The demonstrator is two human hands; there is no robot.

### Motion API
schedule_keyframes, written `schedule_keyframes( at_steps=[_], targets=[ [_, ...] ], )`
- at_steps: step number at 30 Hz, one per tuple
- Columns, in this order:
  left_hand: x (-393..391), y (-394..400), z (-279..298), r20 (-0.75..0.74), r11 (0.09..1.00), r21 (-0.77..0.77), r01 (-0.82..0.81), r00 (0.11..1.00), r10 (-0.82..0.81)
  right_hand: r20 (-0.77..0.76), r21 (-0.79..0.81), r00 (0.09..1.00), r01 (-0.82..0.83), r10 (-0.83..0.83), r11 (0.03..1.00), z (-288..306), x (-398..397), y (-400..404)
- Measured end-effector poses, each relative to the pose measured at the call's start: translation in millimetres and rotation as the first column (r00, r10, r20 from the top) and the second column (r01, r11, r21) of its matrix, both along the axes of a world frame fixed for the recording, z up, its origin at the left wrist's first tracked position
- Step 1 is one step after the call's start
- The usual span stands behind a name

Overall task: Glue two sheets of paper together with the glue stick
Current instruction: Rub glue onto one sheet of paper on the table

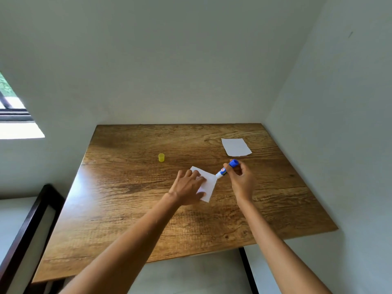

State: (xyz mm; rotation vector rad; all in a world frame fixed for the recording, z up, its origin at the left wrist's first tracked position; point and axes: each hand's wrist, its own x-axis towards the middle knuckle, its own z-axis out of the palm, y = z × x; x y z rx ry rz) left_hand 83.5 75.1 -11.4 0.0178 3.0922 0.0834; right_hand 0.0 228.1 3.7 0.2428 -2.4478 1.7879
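A small white sheet of paper (209,183) lies near the middle of the wooden table (127,198). My left hand (188,186) rests flat on its left part, fingers spread, pressing it down. My right hand (241,181) grips a blue-and-white glue stick (226,169) by its blue end. The stick is tilted, and its uncapped tip touches the sheet's right corner. A second white sheet (235,147) lies flat farther back on the right, apart from both hands. The yellow cap (161,157) stands upright on the table, left of the sheets.
The table fits into a corner, with white walls behind and to the right. A dark wooden frame (27,236) stands beside the table's left edge. A window (12,109) is at the far left.
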Motion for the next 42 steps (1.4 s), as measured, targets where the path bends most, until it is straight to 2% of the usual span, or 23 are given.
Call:
schedule_keyframes(
  at_steps=[4,11,20,24,28,33,35,36,38,39,40,42],
  targets=[
    [-1.0,18.0,-8.7,-0.090,0.990,0.043,-0.134,0.986,0.137,-0.041,0.148,0.993,-0.107,0.114,0.983,0.1,-9.6,-13.2],
    [-0.8,15.4,-11.3,-0.114,0.983,0.102,-0.155,0.979,0.167,-0.121,0.278,0.980,-0.120,0.159,0.953,-1.4,-17.0,-26.3],
    [-0.8,13.9,-12.3,-0.133,0.978,0.146,-0.150,0.976,0.170,-0.079,0.290,0.983,-0.134,0.164,0.947,-6.3,-5.8,-17.3],
    [-1.3,14.3,-11.5,-0.138,0.978,0.138,-0.154,0.975,0.173,-0.081,0.189,0.994,-0.053,0.069,0.981,-3.9,1.6,-8.4],
    [0.5,16.4,-12.9,-0.173,0.977,0.129,-0.168,0.967,0.189,-0.018,-0.016,0.998,0.052,-0.052,0.999,8.9,1.9,-6.4],
    [-5.1,13.4,-6.7,-0.255,0.908,0.311,-0.281,0.895,0.365,0.178,-0.268,0.982,-0.020,0.070,0.963,15.5,-2.2,-20.4],
    [-13.1,10.7,2.4,-0.287,0.838,0.474,-0.270,0.853,0.437,0.255,-0.275,0.960,-0.041,0.114,0.961,14.9,-5.9,-30.8],
    [-17.7,9.3,9.1,-0.269,0.754,0.617,-0.226,0.839,0.472,0.280,-0.263,0.950,-0.065,0.140,0.963,15.1,-8.3,-36.9],
    [-25.8,6.5,23.6,-0.173,0.455,0.884,-0.107,0.829,0.531,0.294,-0.267,0.926,-0.159,0.237,0.951,15.0,-13.8,-50.8],
    [-30.1,3.6,30.6,-0.122,0.301,0.951,-0.062,0.824,0.554,0.293,-0.269,0.909,-0.221,0.298,0.938,14.3,-17.7,-59.2],
    [-33.8,1.1,35.5,-0.077,0.186,0.982,-0.037,0.819,0.568,0.285,-0.260,0.893,-0.277,0.348,0.925,13.9,-21.3,-67.1],
    [-43.6,-6.3,38.2,-0.038,0.085,0.996,-0.016,0.805,0.593,0.240,-0.152,0.891,-0.357,0.385,0.922,13.2,-33.3,-84.8]
  ],
)
